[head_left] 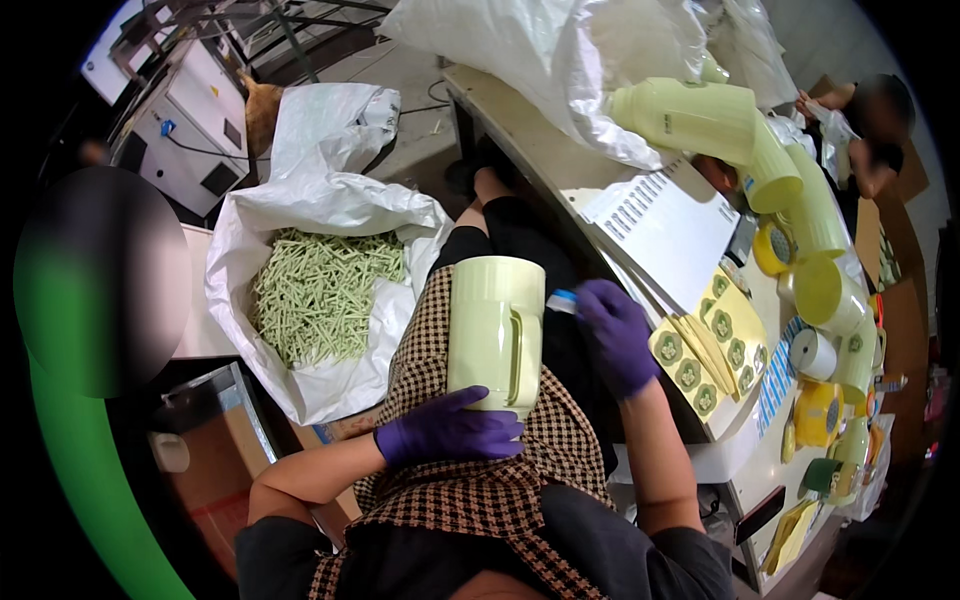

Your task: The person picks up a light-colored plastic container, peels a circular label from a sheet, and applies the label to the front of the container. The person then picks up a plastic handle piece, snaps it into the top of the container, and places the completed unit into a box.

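Observation:
A pale yellow-green plastic jug (pixel 490 320) with a side handle rests over my lap, its wide end pointing away from me. My left hand (pixel 450 428), in a purple glove, is closed around the jug's near end. To the right of the jug, my right hand (pixel 615 335) wears a matching glove and has its fingers curled in. A small blue-and-white piece (pixel 562 300) sticks out from those fingers toward the jug without touching it. What kind of thing it is cannot be made out.
A white sack (pixel 235 275) of thin pale-green plastic strips (pixel 325 300) stands on the left. On the right, the table (pixel 520 130) carries white sheets (pixel 665 230), yellow sticker sheets (pixel 720 345), a tape roll (pixel 812 354) and several similar jugs (pixel 700 115). Another person (pixel 870 140) is at far right.

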A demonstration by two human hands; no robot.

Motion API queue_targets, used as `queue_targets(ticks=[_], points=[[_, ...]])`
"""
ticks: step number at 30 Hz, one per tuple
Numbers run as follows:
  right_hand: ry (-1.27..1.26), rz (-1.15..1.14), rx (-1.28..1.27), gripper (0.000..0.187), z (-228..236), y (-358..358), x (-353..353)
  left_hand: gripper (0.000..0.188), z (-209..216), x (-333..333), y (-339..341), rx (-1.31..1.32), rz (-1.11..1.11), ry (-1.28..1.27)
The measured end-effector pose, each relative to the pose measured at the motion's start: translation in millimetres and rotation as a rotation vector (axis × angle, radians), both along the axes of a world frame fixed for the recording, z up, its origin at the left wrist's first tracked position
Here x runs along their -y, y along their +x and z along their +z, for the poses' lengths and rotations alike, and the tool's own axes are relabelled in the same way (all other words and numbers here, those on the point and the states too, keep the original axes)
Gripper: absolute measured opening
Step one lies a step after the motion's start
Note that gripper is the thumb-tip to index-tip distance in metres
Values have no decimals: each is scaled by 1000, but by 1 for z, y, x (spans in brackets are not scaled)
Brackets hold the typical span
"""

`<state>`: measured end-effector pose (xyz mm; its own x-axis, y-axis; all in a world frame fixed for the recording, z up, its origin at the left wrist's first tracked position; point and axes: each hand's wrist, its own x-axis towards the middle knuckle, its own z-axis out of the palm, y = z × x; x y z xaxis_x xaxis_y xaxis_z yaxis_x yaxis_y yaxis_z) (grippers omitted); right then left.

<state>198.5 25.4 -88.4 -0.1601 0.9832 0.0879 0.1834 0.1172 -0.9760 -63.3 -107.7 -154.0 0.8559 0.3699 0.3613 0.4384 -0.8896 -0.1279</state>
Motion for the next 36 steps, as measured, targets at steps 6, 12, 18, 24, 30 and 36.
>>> queue_targets(ticks=[6,12,18,24,30,36], points=[[-482,136,-302,18,-26,-55,-48,33,8,0,-3,17,38,-4],[-542,163,-198,19,-24,-58,-53,25,2,1,-5,35,6,54],[-212,66,197,31,-70,-60,-57,29,0,1,-5,15,-1,50],[191,-156,60,42,-81,-36,-27,47,67,-32,-38,226,11,-498],[496,-221,340,36,26,49,73,64,177,-81,-73,1169,461,-1022],[467,-698,1102,63,-2,165,59,36,-32,-167,-55,1004,569,-1346]])
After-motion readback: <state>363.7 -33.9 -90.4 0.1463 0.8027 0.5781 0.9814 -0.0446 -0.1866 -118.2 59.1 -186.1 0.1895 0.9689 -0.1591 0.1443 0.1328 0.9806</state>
